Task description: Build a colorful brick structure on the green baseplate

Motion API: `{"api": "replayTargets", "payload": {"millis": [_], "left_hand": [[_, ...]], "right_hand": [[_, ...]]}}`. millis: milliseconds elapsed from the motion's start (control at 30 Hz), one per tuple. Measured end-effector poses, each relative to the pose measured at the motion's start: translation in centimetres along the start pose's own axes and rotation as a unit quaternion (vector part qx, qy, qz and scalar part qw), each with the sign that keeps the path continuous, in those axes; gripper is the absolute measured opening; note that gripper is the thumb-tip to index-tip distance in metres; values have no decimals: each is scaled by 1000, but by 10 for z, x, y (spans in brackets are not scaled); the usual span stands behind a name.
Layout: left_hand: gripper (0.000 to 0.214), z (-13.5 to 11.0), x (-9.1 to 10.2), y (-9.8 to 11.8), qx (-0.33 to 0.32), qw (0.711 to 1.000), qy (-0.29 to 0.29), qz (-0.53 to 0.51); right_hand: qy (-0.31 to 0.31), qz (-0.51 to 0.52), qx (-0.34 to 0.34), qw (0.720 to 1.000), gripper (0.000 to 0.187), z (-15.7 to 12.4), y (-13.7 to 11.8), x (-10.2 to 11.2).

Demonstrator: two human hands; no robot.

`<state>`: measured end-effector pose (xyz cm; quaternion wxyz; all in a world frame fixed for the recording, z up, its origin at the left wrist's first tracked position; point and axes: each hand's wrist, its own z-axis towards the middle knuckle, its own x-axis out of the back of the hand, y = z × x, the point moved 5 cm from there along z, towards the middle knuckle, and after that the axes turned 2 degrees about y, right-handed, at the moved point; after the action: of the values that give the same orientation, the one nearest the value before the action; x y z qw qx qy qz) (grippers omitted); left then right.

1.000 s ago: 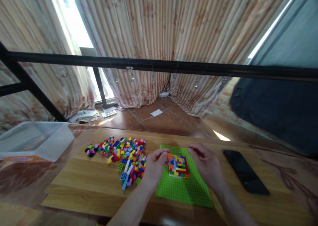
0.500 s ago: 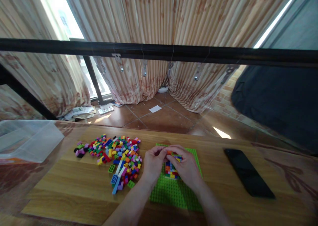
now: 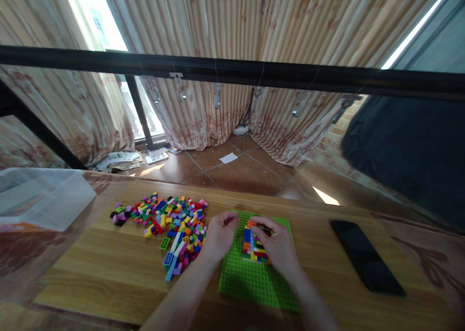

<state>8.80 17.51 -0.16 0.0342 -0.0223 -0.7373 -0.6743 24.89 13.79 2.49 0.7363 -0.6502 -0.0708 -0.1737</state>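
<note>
A green studded baseplate lies on the wooden table, bearing a block of multicoloured toy bricks. Over the right side of this block is my right hand, thumb and forefinger bent together at its upper end by some orange bricks. What is between those fingertips is too small to make out. My left hand hovers at the baseplate's left edge, fingers loosely curled and a little apart, with nothing visible in them. Left of it spreads a pile of loose toy bricks, among them longer white and light-blue ones.
A black phone lies on the table to the right. At the far left stands a clear plastic bin. A dark horizontal bar crosses beyond the table, before striped curtains.
My hands, earlier together over the brick block, are now apart. The left has drawn back leftward, while the right stays at the block. The view has shifted slightly.
</note>
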Motion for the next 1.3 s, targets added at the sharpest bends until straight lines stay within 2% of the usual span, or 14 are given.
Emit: {"api": "replayTargets", "payload": {"millis": [167, 533, 833, 1300], "left_hand": [[19, -8, -10, 0, 10, 999, -32, -11], [25, -13, -13, 2, -3, 999, -48, -22], [26, -14, -14, 2, -39, 999, -25, 2], [20, -10, -18, -2, -15, 999, 0, -38]], "right_hand": [[-25, 5, -3, 1000, 22, 0, 5, -5], [-15, -1, -2, 1000, 25, -1, 3, -3], [-14, -26, 10, 1000, 24, 0, 2, -2], [-26, -4, -2, 1000, 27, 2, 12, -3]]}}
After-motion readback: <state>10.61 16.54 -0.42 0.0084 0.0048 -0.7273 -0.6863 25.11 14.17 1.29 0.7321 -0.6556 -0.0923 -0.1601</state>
